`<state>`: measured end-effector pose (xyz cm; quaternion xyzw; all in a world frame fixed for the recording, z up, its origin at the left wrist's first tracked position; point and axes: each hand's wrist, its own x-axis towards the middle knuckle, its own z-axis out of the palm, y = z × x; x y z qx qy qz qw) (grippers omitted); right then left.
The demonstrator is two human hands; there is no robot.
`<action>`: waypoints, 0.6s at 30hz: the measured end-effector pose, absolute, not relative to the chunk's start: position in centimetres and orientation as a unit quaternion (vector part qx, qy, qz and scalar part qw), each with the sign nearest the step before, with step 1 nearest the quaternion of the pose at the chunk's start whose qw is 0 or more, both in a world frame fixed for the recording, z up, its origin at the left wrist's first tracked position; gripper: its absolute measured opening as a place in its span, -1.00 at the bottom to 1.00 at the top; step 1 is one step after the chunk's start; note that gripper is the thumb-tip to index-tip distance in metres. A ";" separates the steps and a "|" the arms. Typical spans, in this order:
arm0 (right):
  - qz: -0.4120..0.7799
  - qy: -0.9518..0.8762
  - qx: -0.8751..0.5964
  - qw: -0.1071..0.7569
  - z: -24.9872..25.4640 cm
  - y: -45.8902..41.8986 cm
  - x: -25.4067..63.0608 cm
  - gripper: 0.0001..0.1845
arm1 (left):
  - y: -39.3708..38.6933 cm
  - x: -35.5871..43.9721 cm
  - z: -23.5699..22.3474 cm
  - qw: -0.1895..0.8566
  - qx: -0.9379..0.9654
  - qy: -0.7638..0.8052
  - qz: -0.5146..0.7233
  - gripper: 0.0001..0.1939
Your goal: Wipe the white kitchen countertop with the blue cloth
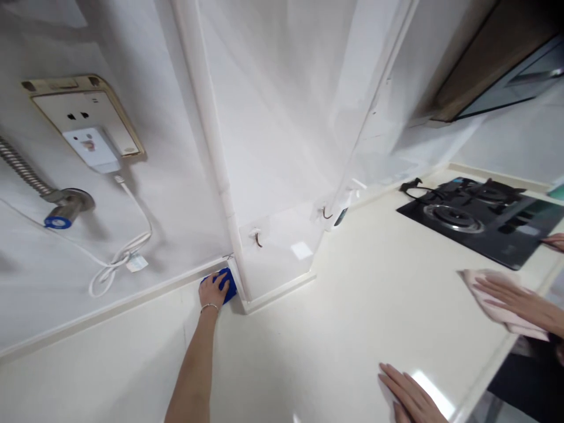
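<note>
My left hand, with a bracelet at the wrist, presses a blue cloth into the corner where the white countertop meets the wall and a boxed-in column. Its fingers are curled over the cloth, which shows mainly on their right side. My right hand rests flat on the countertop near the front edge, fingers stretched out and nothing in them. It is partly cut off by the bottom of the view.
At the right, a co-worker's hand lies on a pale pink cloth. Beyond is a black gas hob. On the left wall are a socket with a plugged-in adapter, a looped white cable and a valve. Wires poke from the column.
</note>
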<state>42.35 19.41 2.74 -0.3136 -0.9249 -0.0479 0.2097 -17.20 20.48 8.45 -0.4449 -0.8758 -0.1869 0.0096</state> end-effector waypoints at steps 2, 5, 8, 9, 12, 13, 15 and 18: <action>-0.036 -0.925 -0.317 0.208 2.2 19.4 42.6 -0.29 | 18.7 -16.2 8.5 0.005 -0.462 -0.869 -0.176 -0.58; -0.018 -0.924 -0.322 0.206 1.5 19.3 42.8 -0.32 | 16.0 -13.7 8.5 0.006 -0.480 -0.862 -0.162 -0.55; -0.008 -0.923 -0.321 0.213 1.0 19.2 42.8 -0.34 | 13.5 -10.3 8.5 0.016 -0.486 -0.861 -0.151 -0.54; -0.005 -0.922 -0.319 0.217 0.9 19.2 42.8 -0.34 | 12.7 -9.0 8.5 0.022 -0.484 -0.862 -0.148 -0.54; -0.002 -0.919 -0.319 0.230 0.6 19.3 42.7 -0.36 | 10.6 -5.2 8.3 0.038 -0.478 -0.866 -0.142 -0.53; -0.004 -0.919 -0.318 0.234 0.5 19.3 42.6 -0.36 | 10.0 -4.0 8.2 0.043 -0.476 -0.867 -0.141 -0.53; -0.008 -0.917 -0.319 0.239 0.3 19.3 42.5 -0.37 | 8.7 -1.6 7.8 0.050 -0.486 -0.861 -0.141 -0.54; -0.012 -0.915 -0.317 0.251 0.2 19.4 42.3 -0.37 | 7.4 1.8 6.9 0.056 -0.524 -0.837 -0.148 -0.55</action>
